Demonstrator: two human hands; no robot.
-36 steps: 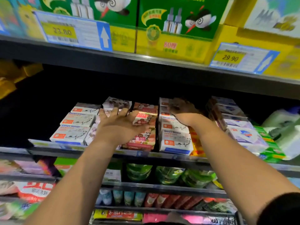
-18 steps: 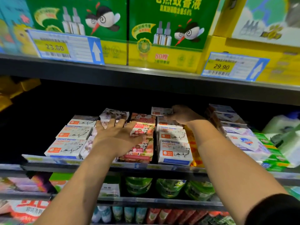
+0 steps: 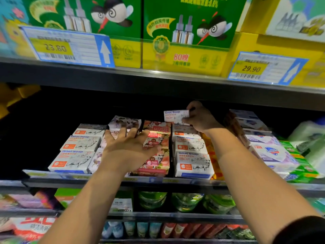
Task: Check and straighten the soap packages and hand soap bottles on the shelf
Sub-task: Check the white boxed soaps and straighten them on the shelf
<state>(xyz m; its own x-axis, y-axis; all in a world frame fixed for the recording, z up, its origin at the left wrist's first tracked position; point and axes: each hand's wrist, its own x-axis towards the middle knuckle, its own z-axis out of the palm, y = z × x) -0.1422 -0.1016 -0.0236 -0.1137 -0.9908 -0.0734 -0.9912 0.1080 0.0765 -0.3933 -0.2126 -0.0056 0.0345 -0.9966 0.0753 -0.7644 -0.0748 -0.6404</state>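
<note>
- Soap box marked "Goat Soap" (image 3: pixel 175 116), white, stands raised on edge at the back of the middle shelf (image 3: pixel 175 181), upper centre of the frame, above the rear of a column of like boxes (image 3: pixel 192 162). Its right end is hidden by fingers, and its small print is too blurred to read.
- Right grip (image 3: pixel 200 118) is pinched on that box's right end, fingers curled round it; the thumb cannot be made out.
- Left grip (image 3: pixel 126 147) lies spread and palm-down, left of centre, on the purple-patterned packs (image 3: pixel 124 122), its thumb side over the pink rose packs (image 3: pixel 156 155). It covers most of the purple column, so how those packs lie underneath cannot be told.
- Second Goat Soap column (image 3: pixel 79 147) sits further left, three boxes showing, the rearmost in shadow.
- Orange packs (image 3: pixel 213 155) just right of the middle column are largely hidden behind the right forearm.
- White packs with a blue shield (image 3: pixel 270 152) and green packs (image 3: pixel 299 166) run to the right edge, smeared by blur.
- Upper shelf carries green and yellow boxes (image 3: pixel 186 32), cut off at the top, with price tags 23.80 (image 3: pixel 66 46) and 29.90 (image 3: pixel 263 67).
- Green pouches (image 3: pixel 186 201) below are dim and partly blocked by the arms.
</note>
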